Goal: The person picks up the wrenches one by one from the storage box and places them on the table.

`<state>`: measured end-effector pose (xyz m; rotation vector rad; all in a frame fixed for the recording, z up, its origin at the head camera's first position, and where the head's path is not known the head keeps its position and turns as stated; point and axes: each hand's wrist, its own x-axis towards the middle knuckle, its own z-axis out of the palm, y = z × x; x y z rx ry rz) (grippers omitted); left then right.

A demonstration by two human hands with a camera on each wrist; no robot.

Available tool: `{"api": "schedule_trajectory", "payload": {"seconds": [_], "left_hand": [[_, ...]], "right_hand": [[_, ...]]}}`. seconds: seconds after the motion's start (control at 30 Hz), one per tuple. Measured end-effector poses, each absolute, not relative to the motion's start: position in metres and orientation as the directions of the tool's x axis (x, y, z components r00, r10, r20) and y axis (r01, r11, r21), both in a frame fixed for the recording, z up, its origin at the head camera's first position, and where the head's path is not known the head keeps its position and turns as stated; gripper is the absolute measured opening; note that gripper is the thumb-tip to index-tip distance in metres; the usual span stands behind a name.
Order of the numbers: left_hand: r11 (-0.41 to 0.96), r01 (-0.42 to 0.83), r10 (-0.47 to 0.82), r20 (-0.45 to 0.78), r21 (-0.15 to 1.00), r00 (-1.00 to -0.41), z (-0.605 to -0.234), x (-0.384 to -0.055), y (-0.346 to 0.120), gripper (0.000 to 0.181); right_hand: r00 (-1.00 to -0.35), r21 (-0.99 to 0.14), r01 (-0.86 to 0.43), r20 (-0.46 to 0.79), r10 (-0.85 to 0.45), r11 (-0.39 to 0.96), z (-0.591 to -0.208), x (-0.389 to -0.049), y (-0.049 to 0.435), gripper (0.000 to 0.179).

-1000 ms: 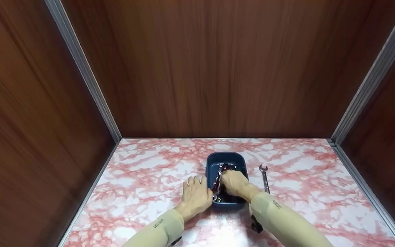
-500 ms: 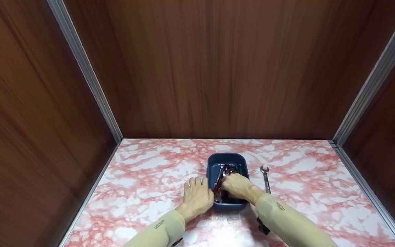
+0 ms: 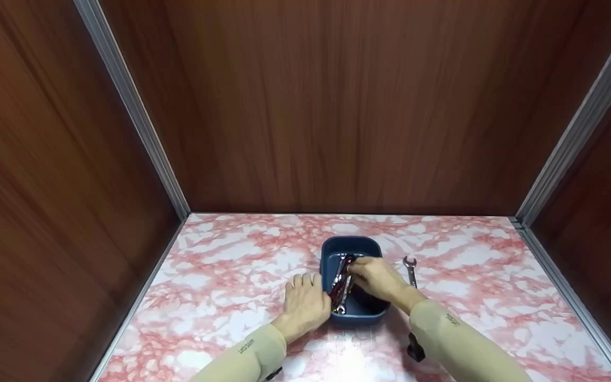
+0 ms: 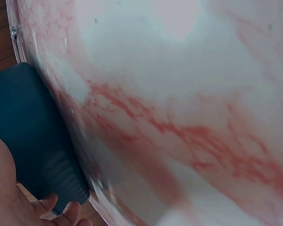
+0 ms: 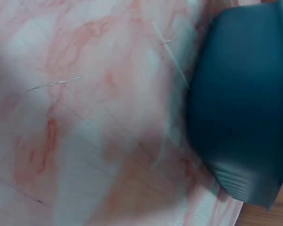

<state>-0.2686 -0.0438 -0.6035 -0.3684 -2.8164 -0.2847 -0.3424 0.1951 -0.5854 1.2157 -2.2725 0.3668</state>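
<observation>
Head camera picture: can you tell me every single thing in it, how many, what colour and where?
bin: one, dark blue, middle of the tabletop
tools: several, too jumbled to count, silver and red, inside the bin
wrench: one, silver, on the tabletop right of the bin, partly hidden
tabletop: one, white and pinkish red, under the bin
wooden panels: three, brown, at the back, left and right
metal strips: at least two, grey, where the panels meet
black pieces: two, black, by the wrists, too hidden to name
left hand: one, bare, at the bin's left side
right hand: one, bare, reaching into the bin at the tools
sleeves: two, pale yellow with dark lettering, on the forearms
</observation>
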Motion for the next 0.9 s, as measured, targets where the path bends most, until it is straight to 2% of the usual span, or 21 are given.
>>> {"api": "schedule_trajectory", "payload": {"seconds": [0.2,0.33,0.43,0.53,0.67,0.9], "left_hand": [[0.948,0.276,0.22,0.296,0.161,-0.93,-0.602,-0.268,-0.043,0.026],[0.947,0.275,0.22,0.29,0.165,-0.931,-0.602,-0.268,-0.043,0.025],[0.947,0.276,0.22,0.289,0.166,-0.931,-0.602,-0.268,-0.043,0.026],[0.947,0.277,0.222,0.289,0.164,-0.931,-0.601,-0.268,-0.044,0.026],[0.947,0.278,0.223,0.295,0.161,-0.929,-0.602,-0.269,-0.044,0.026],[0.95,0.274,0.221,0.301,0.147,-0.928,-0.602,-0.269,-0.042,0.025]], "right_hand": [[-0.66,-0.285,-0.715,0.577,-0.481,0.639,-0.576,-0.339,0.194,0.022],[-0.799,-0.522,-0.579,0.514,-0.311,0.626,-0.569,-0.339,0.192,0.02],[-0.876,-0.667,-0.47,0.436,-0.209,0.578,-0.564,-0.34,0.192,0.017],[-0.918,-0.76,-0.389,0.367,-0.151,0.52,-0.559,-0.341,0.193,0.016],[-0.941,-0.83,-0.333,0.323,-0.101,0.448,-0.554,-0.343,0.195,0.019],[-0.982,-0.946,-0.19,0.187,-0.037,0.262,-0.546,-0.343,0.199,0.033]]}}
